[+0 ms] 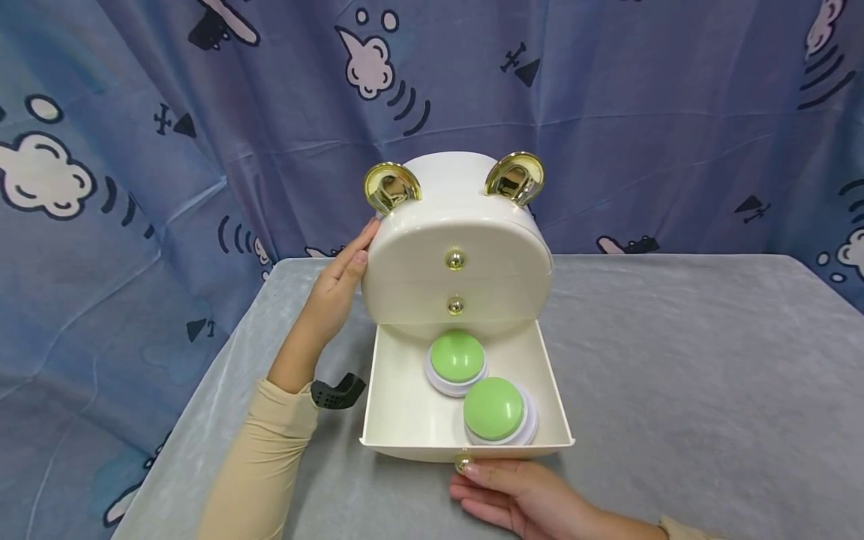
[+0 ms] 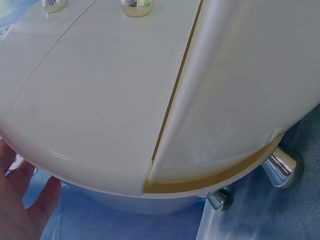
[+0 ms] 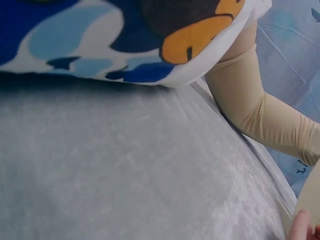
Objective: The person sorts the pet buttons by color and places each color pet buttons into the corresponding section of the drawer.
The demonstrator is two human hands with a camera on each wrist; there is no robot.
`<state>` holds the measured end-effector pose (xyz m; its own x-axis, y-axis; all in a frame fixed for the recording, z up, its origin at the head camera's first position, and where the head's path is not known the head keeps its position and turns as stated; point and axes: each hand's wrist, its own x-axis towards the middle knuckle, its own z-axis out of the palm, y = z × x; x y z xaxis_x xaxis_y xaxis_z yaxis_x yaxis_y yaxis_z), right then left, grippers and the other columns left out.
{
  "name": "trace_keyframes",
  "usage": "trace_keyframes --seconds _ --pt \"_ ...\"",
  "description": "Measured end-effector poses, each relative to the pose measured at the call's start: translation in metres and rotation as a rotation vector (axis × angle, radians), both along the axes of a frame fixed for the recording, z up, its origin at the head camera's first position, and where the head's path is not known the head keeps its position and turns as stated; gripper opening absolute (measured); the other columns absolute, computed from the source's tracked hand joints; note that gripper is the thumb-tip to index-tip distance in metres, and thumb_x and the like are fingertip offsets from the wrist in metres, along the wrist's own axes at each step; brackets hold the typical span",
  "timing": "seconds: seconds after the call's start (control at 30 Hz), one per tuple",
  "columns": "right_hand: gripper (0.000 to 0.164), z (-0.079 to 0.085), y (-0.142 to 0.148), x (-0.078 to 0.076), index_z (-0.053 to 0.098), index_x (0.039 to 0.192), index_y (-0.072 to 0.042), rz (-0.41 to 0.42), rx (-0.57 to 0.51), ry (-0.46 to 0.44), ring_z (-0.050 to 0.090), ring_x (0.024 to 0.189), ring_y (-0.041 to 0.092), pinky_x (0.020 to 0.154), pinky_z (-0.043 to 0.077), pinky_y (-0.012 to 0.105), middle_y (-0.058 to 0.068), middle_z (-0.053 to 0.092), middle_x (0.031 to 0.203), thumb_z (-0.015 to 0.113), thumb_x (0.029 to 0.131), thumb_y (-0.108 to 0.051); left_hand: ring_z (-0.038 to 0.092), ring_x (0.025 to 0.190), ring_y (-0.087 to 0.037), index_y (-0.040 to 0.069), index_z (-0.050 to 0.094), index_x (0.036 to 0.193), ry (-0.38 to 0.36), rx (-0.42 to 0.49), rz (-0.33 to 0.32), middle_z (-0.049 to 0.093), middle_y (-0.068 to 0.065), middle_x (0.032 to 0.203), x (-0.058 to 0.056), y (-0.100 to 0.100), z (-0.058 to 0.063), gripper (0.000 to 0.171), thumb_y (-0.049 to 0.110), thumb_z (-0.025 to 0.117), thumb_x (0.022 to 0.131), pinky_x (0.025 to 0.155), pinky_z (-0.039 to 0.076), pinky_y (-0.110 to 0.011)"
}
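Observation:
A white rounded drawer box (image 1: 432,292) with gold ears (image 1: 514,178) stands on the table, its bottom drawer (image 1: 401,405) pulled out. Inside the drawer lie two round things with green domes and white bases, one (image 1: 457,357) farther back and the other (image 1: 494,409) near the front right. My left hand (image 1: 337,281) rests along the box's left side with fingers extended; in the left wrist view its fingers (image 2: 47,197) are at the curved edge. At the drawer front, my right hand (image 1: 516,491) pinches the small gold knob (image 1: 463,463) at the thumb tip.
Grey cloth covers the table (image 1: 688,375). A blue patterned curtain (image 1: 607,90) hangs behind and to the left. Beside the left sleeve (image 1: 263,457) is a black strap (image 1: 337,392). Two more gold knobs (image 1: 455,259) sit on the box front, and gold feet (image 2: 282,167) show underneath.

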<state>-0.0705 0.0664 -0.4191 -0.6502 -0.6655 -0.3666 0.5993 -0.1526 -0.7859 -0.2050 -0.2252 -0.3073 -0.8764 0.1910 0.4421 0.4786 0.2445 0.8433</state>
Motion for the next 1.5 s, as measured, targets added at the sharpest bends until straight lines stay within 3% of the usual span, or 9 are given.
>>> trace_keyframes --seconds 0.4,0.9,1.5 --pt "0.014 0.013 -0.005 -0.005 0.067 0.110 -0.009 -0.093 -0.037 0.019 0.072 0.098 0.010 0.090 0.058 0.023 0.002 0.075 0.100 0.057 0.101 -0.015 0.022 0.152 -0.007 0.011 0.037 0.154 0.005 0.001 -0.009 0.028 0.003 0.164 0.000 0.000 0.001 0.046 0.020 0.033 0.110 0.127 0.019 -0.031" --pt "0.015 0.021 -0.015 -0.027 0.067 0.110 -0.008 -0.210 0.047 0.032 0.072 0.096 0.010 0.090 0.058 0.024 0.003 0.075 0.101 0.062 0.099 -0.018 0.020 0.154 -0.011 0.011 0.037 0.154 -0.006 -0.015 -0.016 0.028 0.000 0.165 -0.002 0.000 0.001 0.046 0.019 0.033 0.110 0.128 0.016 -0.037" --pt "0.009 0.027 -0.025 -0.052 0.069 0.103 -0.011 -0.246 0.030 0.043 0.073 0.093 0.010 0.088 0.059 0.023 0.002 0.076 0.096 0.062 0.099 -0.015 0.021 0.154 -0.012 0.011 0.037 0.154 -0.008 -0.025 -0.003 0.028 0.000 0.164 -0.001 -0.003 0.002 0.046 0.018 0.033 0.110 0.128 0.017 -0.036"
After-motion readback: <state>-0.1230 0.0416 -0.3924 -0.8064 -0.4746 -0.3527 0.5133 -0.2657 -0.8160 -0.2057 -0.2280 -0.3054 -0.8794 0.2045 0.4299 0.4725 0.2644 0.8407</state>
